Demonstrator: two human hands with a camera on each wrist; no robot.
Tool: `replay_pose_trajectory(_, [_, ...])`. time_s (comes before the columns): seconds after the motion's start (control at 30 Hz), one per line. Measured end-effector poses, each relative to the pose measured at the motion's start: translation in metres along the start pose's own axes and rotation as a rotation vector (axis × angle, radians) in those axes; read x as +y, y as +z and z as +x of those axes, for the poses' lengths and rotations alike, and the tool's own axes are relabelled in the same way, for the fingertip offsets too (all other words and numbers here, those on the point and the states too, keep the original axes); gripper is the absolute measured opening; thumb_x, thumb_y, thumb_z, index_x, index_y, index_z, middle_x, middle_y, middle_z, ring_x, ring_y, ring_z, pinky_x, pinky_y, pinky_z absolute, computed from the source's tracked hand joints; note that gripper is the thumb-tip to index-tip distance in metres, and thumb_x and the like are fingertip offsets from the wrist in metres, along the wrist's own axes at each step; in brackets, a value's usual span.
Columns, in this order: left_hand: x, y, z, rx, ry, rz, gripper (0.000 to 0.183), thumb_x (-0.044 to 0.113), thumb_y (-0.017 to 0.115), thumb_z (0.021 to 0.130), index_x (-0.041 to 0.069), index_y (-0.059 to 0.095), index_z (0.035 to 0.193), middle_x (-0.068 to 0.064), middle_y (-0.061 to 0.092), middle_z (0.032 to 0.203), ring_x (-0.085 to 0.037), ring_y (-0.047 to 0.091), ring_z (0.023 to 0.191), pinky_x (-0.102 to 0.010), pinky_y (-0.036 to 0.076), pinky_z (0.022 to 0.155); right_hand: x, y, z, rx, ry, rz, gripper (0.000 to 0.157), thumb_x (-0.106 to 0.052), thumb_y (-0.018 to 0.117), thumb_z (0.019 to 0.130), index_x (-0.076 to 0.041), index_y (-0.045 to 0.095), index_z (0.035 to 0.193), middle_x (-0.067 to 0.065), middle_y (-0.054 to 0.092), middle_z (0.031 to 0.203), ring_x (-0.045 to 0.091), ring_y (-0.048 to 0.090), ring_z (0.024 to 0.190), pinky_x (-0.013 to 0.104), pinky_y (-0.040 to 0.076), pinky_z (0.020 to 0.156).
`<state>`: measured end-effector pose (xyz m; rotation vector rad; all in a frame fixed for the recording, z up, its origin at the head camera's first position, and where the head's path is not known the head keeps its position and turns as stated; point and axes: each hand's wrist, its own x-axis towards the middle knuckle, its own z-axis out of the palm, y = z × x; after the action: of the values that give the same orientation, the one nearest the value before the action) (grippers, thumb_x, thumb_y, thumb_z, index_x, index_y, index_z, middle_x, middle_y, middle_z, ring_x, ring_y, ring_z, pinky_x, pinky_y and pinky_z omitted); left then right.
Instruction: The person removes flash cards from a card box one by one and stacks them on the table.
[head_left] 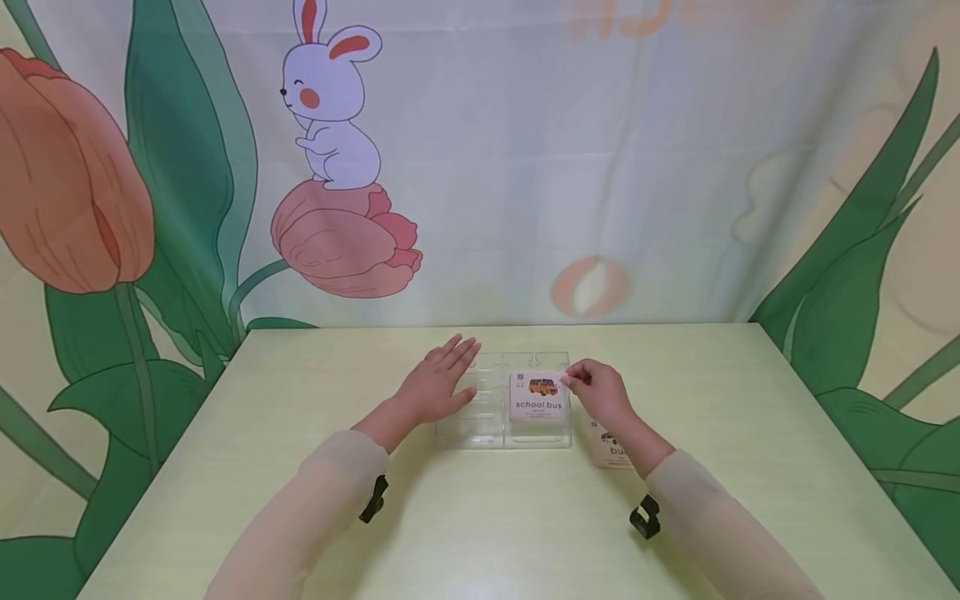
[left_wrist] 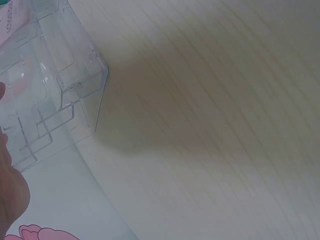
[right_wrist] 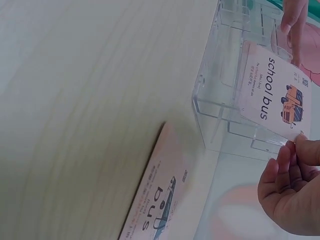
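Observation:
A clear plastic card rack (head_left: 468, 433) with stepped tiers stands on the table in front of both hands. My right hand (head_left: 602, 393) pinches the upper right corner of a "school bus" flashcard (head_left: 537, 398) between thumb and fingertips; the card is at the rack's right half. In the right wrist view the flashcard (right_wrist: 275, 92) leans against the clear tiers. My left hand (head_left: 435, 390), fingers extended, lies at the rack's left side. Below my right wrist a "bus" flashcard (head_left: 611, 454) lies on the table, partly hidden by the forearm.
The pale wood-grain table (head_left: 480, 525) reaches back to a hanging cloth (head_left: 487, 167) printed with a rabbit, tulips and leaves. A black strap piece shows at each wrist, by the sleeves.

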<state>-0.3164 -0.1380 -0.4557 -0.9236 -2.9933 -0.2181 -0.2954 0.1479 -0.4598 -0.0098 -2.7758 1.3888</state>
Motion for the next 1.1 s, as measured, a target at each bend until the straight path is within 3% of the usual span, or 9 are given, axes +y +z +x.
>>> replay_pose_trajectory(0.43, [0.000, 0.000, -0.001, 0.008, -0.002, -0.002, 0.073, 0.034, 0.050, 0.104, 0.001, 0.021, 0.162, -0.017, 0.022, 0.171, -0.037, 0.014, 0.161, -0.054, 0.021, 0.131, -0.002, -0.003, 0.003, 0.006, -0.023, -0.008, 0.012, -0.009, 0.064, 0.100, 0.002, 0.068, 0.100, 0.017, 0.071, 0.097, 0.022, 0.066, 0.087, 0.024, 0.052, 0.071])
replay_pose_trajectory(1.1, [-0.001, 0.001, -0.001, 0.033, 0.026, -0.019, 0.068, 0.029, 0.051, 0.104, -0.001, 0.026, 0.160, -0.018, 0.024, 0.171, -0.039, 0.017, 0.160, -0.055, 0.022, 0.130, -0.014, -0.019, 0.006, 0.017, -0.054, -0.034, 0.022, -0.013, 0.059, 0.103, 0.005, 0.069, 0.112, 0.022, 0.073, 0.105, 0.029, 0.068, 0.091, 0.026, 0.053, 0.072])
